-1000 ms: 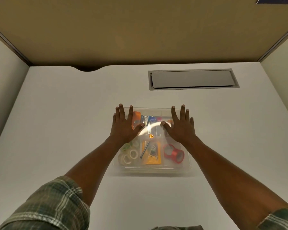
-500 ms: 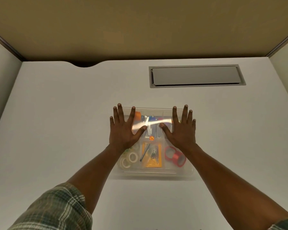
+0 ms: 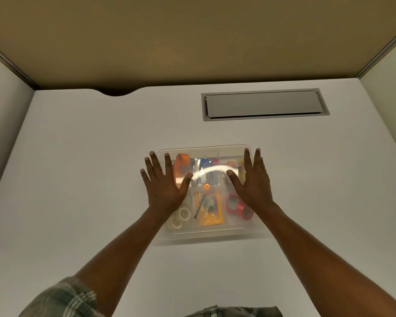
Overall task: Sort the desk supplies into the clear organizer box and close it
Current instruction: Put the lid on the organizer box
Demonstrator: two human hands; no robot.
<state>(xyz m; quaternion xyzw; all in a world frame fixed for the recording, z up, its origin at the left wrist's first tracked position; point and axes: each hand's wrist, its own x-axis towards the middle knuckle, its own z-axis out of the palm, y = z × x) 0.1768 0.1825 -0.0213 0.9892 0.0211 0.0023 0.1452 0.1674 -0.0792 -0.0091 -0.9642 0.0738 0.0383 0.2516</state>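
Desk [image 3: 78, 179]: white. Back panel [image 3: 192, 42]: tan. Cable hatch [image 3: 264, 104]: grey. Organizer box [image 3: 206, 232]: clear, with a white glare streak on the lid. Inside: red tape roll [image 3: 239, 207], pale translucent tape rolls [image 3: 180, 217], yellow-orange pad [image 3: 209, 209], orange item [image 3: 183, 165], blue items [image 3: 202, 163]. Sleeve [image 3: 62, 300]: green-grey plaid.

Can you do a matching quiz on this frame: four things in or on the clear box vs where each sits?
Things:
1. red tape roll
2. yellow packet of clips
3. clear tape rolls
4. left hand

Places:
A. near middle compartment
B. flat on the lid, left side
C. near right compartment
D. near left compartment

Pairs: 1-C, 2-A, 3-D, 4-B
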